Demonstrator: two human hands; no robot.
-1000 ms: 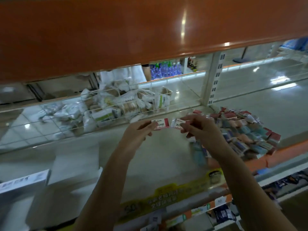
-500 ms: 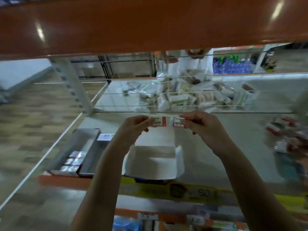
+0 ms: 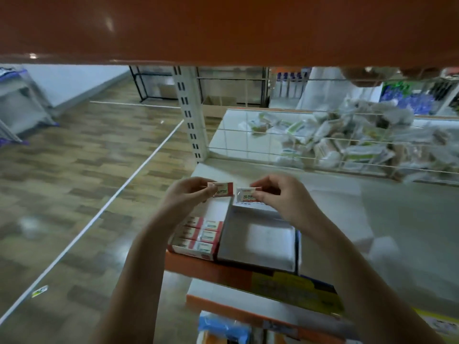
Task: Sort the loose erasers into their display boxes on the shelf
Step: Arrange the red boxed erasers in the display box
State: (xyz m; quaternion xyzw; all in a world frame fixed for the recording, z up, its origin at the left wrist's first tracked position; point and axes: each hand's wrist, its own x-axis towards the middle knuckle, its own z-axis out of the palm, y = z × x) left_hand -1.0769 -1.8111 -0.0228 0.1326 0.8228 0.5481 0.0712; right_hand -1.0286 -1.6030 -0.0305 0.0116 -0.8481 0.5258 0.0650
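Note:
My left hand (image 3: 186,194) pinches a small red-and-white wrapped eraser (image 3: 223,189). A second eraser (image 3: 247,196), marked 2B, is pinched by my right hand (image 3: 280,197). Both are held side by side above two display boxes at the shelf's left end. The left display box (image 3: 196,238) holds several rows of red-and-white erasers. Right of it, the white display box (image 3: 258,240) shows a bare bottom.
The white shelf board (image 3: 397,219) runs off to the right, with an orange front edge (image 3: 211,269). A wire back grid (image 3: 323,155) separates it from a pile of wrapped packets (image 3: 347,142) behind. An orange shelf (image 3: 223,28) hangs overhead; wood floor (image 3: 87,182) lies left.
The view has swung left along the shelf, from the loose eraser pile to the two display boxes. Both hands kept their erasers and now hang over the boxes.

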